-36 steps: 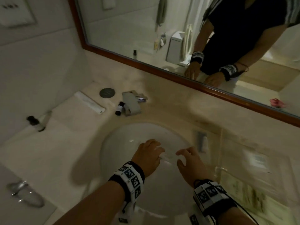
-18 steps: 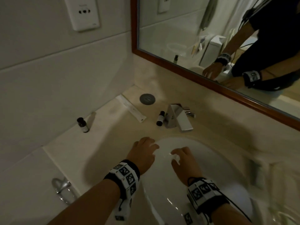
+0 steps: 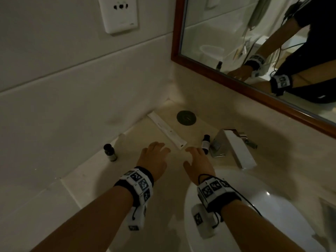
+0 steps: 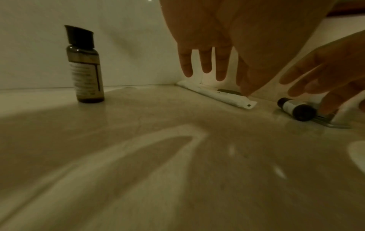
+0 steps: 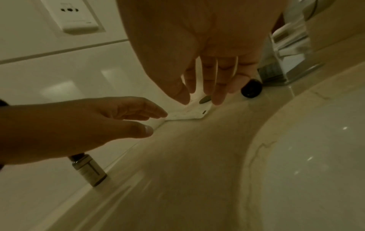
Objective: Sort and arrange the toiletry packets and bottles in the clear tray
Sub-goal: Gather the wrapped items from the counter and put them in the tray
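The label text on the upright bottle [image 4: 85, 68] is too blurred to read. The right hand [image 3: 197, 163] hides part of the lying bottle [image 3: 205, 143]. The sink [image 3: 272, 206] runs off the frame.

A: What colours are on the worktop [image 3: 149, 211]?
B: It is beige, with faint marbled veining. The long packet [image 3: 167, 132] is white. The standing bottle [image 3: 110, 153] is dark brown with a black cap and a pale label.
A: And by the tap [image 3: 234, 150]?
B: The tap is silver. The lying bottle [image 3: 205, 143] has a black cap and a white label. The wristbands [image 3: 139, 186] carry black-and-white square patterns.
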`<state>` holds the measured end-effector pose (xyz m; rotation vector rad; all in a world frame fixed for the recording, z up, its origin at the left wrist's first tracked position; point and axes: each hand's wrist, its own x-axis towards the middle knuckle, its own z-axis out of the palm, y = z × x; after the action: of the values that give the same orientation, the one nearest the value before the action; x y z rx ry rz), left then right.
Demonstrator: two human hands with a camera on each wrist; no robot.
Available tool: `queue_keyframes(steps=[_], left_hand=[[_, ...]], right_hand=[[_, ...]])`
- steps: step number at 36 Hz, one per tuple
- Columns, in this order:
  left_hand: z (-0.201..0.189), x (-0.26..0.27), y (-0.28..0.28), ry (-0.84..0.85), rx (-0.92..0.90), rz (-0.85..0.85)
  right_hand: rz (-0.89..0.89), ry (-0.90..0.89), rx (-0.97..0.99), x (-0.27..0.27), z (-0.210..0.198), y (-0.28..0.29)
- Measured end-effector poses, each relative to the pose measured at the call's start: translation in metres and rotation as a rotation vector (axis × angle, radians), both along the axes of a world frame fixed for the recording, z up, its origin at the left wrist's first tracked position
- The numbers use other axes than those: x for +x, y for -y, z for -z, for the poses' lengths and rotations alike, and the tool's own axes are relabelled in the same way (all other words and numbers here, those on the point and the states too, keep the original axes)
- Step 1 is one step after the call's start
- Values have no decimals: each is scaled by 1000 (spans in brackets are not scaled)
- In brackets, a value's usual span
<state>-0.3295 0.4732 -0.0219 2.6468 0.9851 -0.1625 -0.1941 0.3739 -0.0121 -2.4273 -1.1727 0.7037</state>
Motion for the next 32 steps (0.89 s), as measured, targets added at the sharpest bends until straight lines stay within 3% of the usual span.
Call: queue_keyframes(steps=[8, 19, 32], left_hand=[[9, 34, -45, -49, 27, -13], [32, 68, -69, -121, 76, 62], [40, 69, -39, 98, 206, 264]], right_hand=[[169, -1, 39, 19, 32, 32], [322, 14, -194, 66, 69, 117], [452, -69, -332, 83, 108, 170]])
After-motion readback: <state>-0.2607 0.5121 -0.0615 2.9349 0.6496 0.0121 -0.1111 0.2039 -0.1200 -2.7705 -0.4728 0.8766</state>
